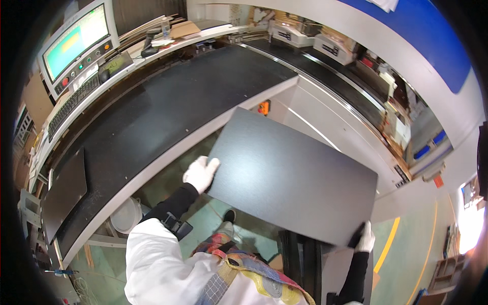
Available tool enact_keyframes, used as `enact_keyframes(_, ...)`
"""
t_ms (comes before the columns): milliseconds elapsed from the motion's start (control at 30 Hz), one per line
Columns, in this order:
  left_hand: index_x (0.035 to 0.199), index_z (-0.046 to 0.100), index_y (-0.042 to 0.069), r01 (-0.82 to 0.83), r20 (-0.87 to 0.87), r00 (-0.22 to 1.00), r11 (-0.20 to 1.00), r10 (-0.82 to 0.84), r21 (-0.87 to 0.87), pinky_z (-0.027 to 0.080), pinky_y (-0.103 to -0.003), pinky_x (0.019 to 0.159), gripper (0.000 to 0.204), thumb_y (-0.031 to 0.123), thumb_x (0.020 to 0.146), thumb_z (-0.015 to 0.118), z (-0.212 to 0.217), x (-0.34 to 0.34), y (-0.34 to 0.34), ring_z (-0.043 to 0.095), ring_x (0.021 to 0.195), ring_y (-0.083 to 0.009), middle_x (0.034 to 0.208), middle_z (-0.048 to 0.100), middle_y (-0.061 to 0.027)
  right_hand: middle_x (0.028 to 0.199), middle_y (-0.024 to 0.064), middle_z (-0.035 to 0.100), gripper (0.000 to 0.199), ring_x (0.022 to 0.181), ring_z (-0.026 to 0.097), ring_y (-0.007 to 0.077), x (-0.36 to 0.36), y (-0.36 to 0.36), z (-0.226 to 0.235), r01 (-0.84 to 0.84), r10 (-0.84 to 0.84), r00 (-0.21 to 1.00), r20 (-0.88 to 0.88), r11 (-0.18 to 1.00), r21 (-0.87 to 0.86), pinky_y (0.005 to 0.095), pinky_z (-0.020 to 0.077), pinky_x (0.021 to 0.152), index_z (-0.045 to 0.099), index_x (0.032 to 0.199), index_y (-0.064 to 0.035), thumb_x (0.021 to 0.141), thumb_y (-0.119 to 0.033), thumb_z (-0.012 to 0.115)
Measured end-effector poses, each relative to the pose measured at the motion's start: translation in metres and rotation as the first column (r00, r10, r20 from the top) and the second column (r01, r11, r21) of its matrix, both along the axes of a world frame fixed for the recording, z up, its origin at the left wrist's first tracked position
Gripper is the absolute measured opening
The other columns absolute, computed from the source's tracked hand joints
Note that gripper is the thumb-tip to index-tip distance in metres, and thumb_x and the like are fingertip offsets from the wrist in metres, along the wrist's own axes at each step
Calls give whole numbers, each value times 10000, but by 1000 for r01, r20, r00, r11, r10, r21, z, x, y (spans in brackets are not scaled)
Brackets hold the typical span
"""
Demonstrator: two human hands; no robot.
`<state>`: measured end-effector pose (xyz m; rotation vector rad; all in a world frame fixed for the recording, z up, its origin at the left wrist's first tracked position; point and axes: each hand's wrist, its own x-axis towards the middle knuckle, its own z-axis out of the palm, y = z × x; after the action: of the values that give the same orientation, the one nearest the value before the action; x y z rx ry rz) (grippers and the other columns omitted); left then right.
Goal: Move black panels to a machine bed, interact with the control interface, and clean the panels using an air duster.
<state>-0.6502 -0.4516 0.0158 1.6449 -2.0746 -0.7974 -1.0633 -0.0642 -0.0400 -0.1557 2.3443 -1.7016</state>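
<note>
A large dark grey rectangular panel point(290, 173) is held up in front of my body, tilted, with its long near edge toward me. My left hand point(200, 174), in a white glove, grips the panel's left end with the thumb over the top face. At the near right corner my right hand point(364, 238), also gloved, is closed on the panel's edge; most of its fingers are hidden. Beyond the panel's left end runs a long black worktable point(152, 109) with a pale edge. Another thin dark panel point(67, 193) lies on that table's left end.
A monitor with a control panel point(76, 43) and a keyboard point(73, 107) stand at the far left. The large machine point(330, 48) fills the back right. Below the table sits a white bucket point(126, 216). Dark upright strips point(292, 256) stand close by my legs. Yellow lines point(387, 244) mark the floor.
</note>
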Motion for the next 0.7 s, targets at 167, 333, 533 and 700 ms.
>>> enact_keyframes(167,976,594,-16,-161,165,969,975,186,-156,450,-509,869,526,496,911,493,1,72,-110,594,1004,-423,1013,626,-276,833,85,647,370,715,567,157,-15,-238,-9,-245,256,965,51,956,-164,313,466,680,652,950,130,891,-235,667)
enact_keyframes(333,1070,582,29,20,261,958,879,120,-476,393,-492,960,333,301,878,570,2,91,-170,504,1075,-398,1137,532,-226,908,168,694,416,796,640,222,-46,-408,-6,-387,403,910,97,910,-151,350,502,765,654,1035,131,874,-251,682)
enact_keyframes(533,1311,422,-22,0,309,930,841,198,-541,264,-515,1098,505,222,885,538,-35,73,-221,413,1216,-444,1301,433,-297,1087,257,637,595,1036,605,387,-11,-581,51,-338,696,461,-550,711,617,437,471,923,597,1163,21,763,-416,649)
enact_keyframes(700,1292,435,-33,-164,170,947,866,272,-472,327,-528,1025,493,212,875,533,-27,35,-286,416,1150,-473,1318,397,-313,1406,282,347,812,1273,322,550,117,-643,57,-436,845,-418,-333,134,890,622,238,1071,441,1390,-172,738,-600,667)
